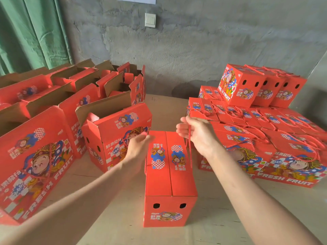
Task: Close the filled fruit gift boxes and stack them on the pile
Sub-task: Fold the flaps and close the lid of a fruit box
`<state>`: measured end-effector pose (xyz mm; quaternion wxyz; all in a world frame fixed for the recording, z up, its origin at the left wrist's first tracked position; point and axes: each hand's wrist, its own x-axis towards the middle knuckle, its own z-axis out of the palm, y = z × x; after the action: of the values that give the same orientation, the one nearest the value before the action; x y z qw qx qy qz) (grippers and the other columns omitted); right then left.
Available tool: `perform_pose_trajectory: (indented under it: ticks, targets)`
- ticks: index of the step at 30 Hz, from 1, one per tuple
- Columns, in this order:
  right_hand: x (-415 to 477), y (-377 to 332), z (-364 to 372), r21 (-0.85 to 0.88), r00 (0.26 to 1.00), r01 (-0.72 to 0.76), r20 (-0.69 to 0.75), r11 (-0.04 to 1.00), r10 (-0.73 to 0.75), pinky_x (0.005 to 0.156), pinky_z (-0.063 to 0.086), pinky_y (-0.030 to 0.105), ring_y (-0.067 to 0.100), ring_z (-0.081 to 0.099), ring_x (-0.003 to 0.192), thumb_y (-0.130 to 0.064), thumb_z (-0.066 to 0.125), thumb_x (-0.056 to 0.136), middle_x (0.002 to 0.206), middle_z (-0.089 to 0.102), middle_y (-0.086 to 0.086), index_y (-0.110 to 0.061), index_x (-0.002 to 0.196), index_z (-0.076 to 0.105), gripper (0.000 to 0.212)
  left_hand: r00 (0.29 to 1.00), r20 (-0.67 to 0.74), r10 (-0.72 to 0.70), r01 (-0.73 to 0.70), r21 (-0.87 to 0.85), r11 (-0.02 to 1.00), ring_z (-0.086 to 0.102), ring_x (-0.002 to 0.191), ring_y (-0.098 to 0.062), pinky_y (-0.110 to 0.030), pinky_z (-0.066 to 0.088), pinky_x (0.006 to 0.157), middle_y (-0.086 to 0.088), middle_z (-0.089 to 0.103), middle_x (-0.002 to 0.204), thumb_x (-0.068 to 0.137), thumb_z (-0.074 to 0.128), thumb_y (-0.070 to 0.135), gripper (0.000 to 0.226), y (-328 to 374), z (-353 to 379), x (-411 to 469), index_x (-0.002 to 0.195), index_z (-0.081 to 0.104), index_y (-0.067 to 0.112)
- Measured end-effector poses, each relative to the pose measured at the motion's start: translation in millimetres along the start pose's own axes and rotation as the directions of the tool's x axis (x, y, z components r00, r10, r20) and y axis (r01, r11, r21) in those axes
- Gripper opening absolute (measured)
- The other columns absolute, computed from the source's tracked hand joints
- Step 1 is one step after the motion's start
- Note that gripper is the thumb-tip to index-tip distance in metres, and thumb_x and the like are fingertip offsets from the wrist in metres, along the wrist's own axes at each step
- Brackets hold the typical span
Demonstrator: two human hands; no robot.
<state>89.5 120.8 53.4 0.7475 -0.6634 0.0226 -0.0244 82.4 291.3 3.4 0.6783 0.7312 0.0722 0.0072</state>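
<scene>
A red fruit gift box (168, 175) stands in the middle of the table with its two top flaps shut. My right hand (196, 133) is above its far right corner and holds the red rope handle (189, 147), which hangs down the box's right side. My left hand (139, 145) is blurred at the box's far left edge, fingers loosely bent by the left rope; I cannot tell whether it grips the rope. The pile of closed boxes (265, 138) lies at the right, with three boxes (256, 85) stacked on top at the back.
Several open red boxes (116, 131) with raised cardboard flaps fill the left side, the nearest one (33, 160) at the left edge. The wooden table (221, 209) shows around the middle box. A grey wall and a green curtain (31, 32) are behind.
</scene>
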Motion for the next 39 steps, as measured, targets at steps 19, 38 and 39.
perform_pose_trajectory:
  ticks: [19, 38, 39]
  targets:
    - [-5, -27, 48, -0.225, 0.983, -0.182, -0.071, 0.957, 0.170, 0.056, 0.035, 0.025, 0.010, 0.055, 0.054, 0.000, 0.039, 0.091, 0.057, 0.050, -0.002, -0.009, 0.090, 0.054, 0.017, 0.863, 0.393, 0.318, -0.500, 0.567, 0.655, 0.062, 0.097, -0.020, -0.030, 0.050, 0.085, -0.006, 0.068, 0.107, 0.092, 0.054, 0.013, 0.022, -30, -20, 14, 0.103, 0.072, 0.007]
    - [6, -94, 79, -0.194, 0.966, 0.105, -0.211, 0.975, -0.146, 0.051, 0.034, 0.021, 0.009, 0.050, 0.041, -0.004, 0.049, 0.084, 0.042, 0.046, -0.006, -0.011, 0.063, 0.052, 0.022, 0.751, 0.182, 0.635, -0.655, 0.334, 0.678, 0.058, 0.090, -0.016, -0.029, 0.049, 0.080, -0.007, 0.064, 0.098, 0.085, 0.065, 0.004, 0.010, 5, -36, 30, 0.091, 0.073, 0.002]
    - [8, -93, 77, -0.205, 0.964, 0.098, -0.224, 0.974, -0.144, 0.051, 0.033, 0.021, 0.010, 0.050, 0.042, -0.003, 0.049, 0.083, 0.045, 0.046, -0.004, -0.011, 0.066, 0.052, 0.020, 0.756, 0.198, 0.624, -0.650, 0.344, 0.678, 0.060, 0.090, -0.019, -0.029, 0.048, 0.080, -0.008, 0.065, 0.099, 0.086, 0.064, 0.004, 0.010, 5, -34, 33, 0.091, 0.073, 0.003]
